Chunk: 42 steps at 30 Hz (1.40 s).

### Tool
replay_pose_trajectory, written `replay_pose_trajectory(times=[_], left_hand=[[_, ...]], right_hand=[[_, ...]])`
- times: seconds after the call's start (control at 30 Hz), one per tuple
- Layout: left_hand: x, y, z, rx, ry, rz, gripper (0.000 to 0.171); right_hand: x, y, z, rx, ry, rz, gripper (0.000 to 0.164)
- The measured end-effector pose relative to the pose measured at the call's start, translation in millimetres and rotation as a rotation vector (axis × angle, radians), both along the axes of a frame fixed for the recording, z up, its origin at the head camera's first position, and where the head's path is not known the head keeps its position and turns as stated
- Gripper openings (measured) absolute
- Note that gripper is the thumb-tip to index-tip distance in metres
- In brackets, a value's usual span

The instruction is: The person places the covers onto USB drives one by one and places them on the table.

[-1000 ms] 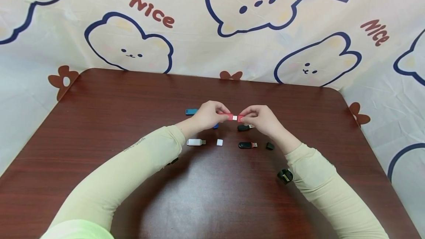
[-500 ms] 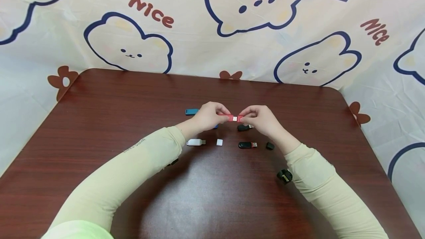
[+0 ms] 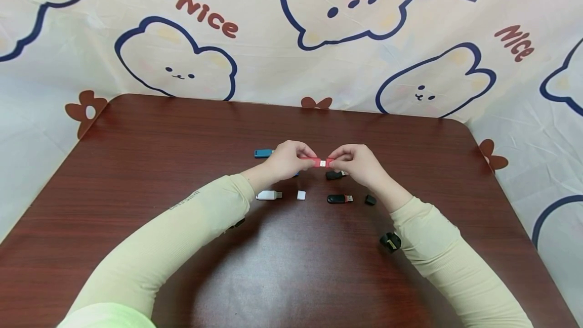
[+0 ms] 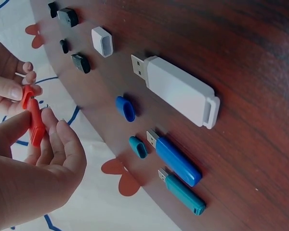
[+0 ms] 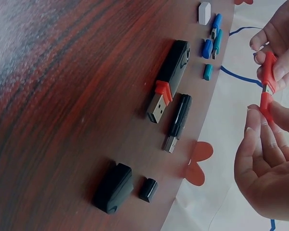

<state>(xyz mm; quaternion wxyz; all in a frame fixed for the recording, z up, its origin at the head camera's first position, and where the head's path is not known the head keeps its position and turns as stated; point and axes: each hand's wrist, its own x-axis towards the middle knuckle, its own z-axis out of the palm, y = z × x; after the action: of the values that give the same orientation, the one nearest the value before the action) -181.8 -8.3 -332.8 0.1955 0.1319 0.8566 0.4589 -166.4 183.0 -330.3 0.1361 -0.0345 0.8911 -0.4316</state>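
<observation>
My left hand (image 3: 284,160) pinches a red USB flash drive (image 4: 37,129) between thumb and fingers, with its metal plug pointing right. My right hand (image 3: 362,163) pinches the small red cap (image 5: 265,105), lined up with that plug. In the head view a short stretch of the plug shows between the red drive body and the cap. Both hands are raised above the far middle of the table. Below them lie a blue drive (image 4: 179,161) and a black drive (image 3: 334,175), each partly hidden by a hand in the head view.
On the brown table (image 3: 273,267) a teal drive (image 3: 262,153), a white drive (image 3: 268,195) and a black-and-red drive (image 3: 339,199) lie uncapped. Loose caps include a white cap (image 3: 301,195), a black cap (image 3: 370,200), a blue cap (image 4: 125,109) and a teal cap (image 4: 138,147).
The left hand has dipped very slightly with the red drive, and its plug now sits level with the cap, the gap a little narrower. The right hand has hardly moved.
</observation>
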Motion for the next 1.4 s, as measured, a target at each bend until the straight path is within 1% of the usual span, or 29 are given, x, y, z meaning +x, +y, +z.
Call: replay_pose_trajectory(times=[0.13, 0.47, 0.8, 1.03, 1.2, 1.4], left_hand=[[0.4, 0.4, -0.7, -0.001, -0.01, -0.002, 0.017], [-0.3, 2.3, -1.6, 0.01, -0.005, -0.011, 0.016], [0.3, 2.3, -0.7, 0.019, -0.02, 0.002, 0.018], [-0.2, 2.3, -1.7, 0.021, -0.037, 0.018, 0.017], [-0.4, 1.9, -1.2, 0.058, -0.055, 0.04, 0.017], [-0.7, 2.6, 2.3, 0.103, -0.078, 0.055, 0.019]], right_hand=[[-0.1, 0.0, -0.5, 0.001, 0.004, 0.0, 0.019], [0.0, -2.3, -0.9, -0.013, -0.007, 0.004, 0.019], [1.9, -5.1, 0.2, -0.027, 0.015, 0.032, 0.019], [2.7, -6.0, 0.3, -0.032, 0.026, 0.029, 0.019], [3.4, -5.2, 0.9, -0.051, 0.033, 0.008, 0.019], [4.3, -4.4, 4.0, -0.07, 0.045, -0.009, 0.018]])
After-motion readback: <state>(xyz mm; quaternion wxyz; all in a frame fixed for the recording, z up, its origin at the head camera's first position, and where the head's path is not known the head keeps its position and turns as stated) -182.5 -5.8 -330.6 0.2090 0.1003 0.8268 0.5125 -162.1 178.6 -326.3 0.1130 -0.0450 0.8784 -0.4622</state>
